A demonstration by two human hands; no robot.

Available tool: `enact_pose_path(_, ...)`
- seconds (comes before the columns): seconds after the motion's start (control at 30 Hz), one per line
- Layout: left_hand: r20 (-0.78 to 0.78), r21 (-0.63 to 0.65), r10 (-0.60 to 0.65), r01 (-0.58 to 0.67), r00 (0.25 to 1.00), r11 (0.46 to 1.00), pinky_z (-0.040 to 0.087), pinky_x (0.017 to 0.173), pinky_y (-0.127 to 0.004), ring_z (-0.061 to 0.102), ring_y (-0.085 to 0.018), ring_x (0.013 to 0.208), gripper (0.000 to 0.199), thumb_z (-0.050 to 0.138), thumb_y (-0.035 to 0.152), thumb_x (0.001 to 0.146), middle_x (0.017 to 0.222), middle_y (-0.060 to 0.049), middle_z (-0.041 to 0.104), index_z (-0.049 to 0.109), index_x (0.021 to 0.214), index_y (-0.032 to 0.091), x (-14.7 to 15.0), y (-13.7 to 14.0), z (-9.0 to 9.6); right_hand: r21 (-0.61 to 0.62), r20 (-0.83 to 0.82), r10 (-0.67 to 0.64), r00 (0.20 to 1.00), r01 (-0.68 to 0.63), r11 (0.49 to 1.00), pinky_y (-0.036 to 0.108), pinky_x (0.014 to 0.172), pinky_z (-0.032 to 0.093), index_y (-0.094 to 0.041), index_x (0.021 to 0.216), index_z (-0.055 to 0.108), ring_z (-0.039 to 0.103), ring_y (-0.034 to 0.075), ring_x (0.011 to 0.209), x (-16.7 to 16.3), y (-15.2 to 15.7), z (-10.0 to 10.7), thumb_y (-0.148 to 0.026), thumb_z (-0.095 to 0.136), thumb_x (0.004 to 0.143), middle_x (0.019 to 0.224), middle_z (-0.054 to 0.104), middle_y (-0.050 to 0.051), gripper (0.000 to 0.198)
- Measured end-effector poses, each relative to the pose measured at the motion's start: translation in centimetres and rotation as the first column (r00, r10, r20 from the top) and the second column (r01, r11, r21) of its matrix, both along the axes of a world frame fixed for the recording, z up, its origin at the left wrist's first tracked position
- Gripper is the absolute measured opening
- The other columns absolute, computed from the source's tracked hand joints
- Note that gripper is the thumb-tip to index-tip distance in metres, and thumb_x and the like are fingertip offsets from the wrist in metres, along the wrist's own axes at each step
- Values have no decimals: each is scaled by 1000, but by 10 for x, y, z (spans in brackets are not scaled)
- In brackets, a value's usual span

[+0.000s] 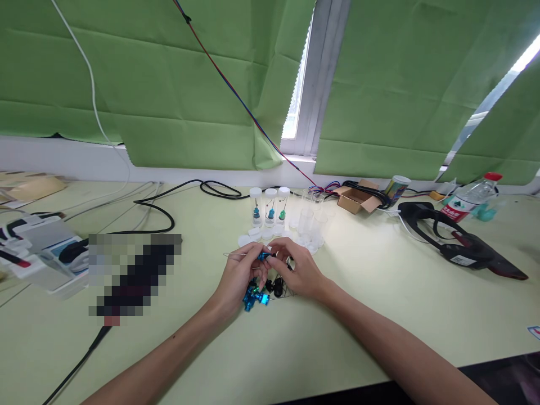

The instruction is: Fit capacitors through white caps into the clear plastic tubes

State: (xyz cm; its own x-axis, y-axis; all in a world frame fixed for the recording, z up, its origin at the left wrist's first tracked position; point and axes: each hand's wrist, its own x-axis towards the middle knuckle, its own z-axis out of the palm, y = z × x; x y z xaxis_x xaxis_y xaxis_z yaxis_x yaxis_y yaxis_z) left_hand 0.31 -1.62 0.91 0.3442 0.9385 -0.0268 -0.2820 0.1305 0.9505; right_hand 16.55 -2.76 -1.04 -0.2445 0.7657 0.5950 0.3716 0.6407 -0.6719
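Note:
Between my two hands is a small shiny blue metal fitting [264,256], with a dark part at its right end. My left hand [240,275] pinches the fitting, and a thin wire-like piece sticks out to the left of its fingers. My right hand [297,270] has its thumb and fingers closed at the dark end; its exact grip is partly hidden. Below the hands lies a pile of blue fittings [250,298] and black knob-like pieces [278,287], with a green piece and thin rods among them.
Three capped clear tubes [270,208] stand beyond the hands, holding blue or green pieces. Open clear tubes [306,222] and white caps [254,232] are beside them. A cardboard box [356,201], black headset [455,242] and bottle [472,197] sit right; cables [169,216] run left.

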Motion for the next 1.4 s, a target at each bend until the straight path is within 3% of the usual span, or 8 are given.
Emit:
enact_pose_path(0.43,-11,-5,-21,21,1000,1000,41,39,-21,47,-10,44,28,62,42,86,58,1,54,63,79,15,1,0,0,11,1,25,1000,-25,1000,27,69,50,-21,114,53,62,14,73,0,2,-2,-24,48,98,82,65,2,18)
enact_pose_path(0.83,-44,22,-33,34,998,999,41,40,-21,50,-10,46,31,62,44,86,63,-1,58,64,77,15,0,0,-3,-10,13,6,1000,-5,1000,24,64,48,-20,111,54,61,12,62,0,0,2,-28,41,101,72,65,-1,18)
enact_pose_path(1.13,-49,24,-40,41,998,999,40,40,-21,49,-9,44,30,63,44,86,61,-1,58,62,75,15,1,-2,0,-33,9,-3,1000,3,999,24,60,49,-21,108,56,60,11,57,0,0,1,-27,39,102,77,67,0,19)
enact_pose_path(1.4,-22,35,-30,31,999,999,41,40,-21,48,-10,46,29,60,43,88,60,1,53,63,78,16,-1,0,-4,-9,32,-4,999,4,1000,25,63,49,-21,112,55,61,13,68,0,0,1,-29,49,98,83,67,2,18)
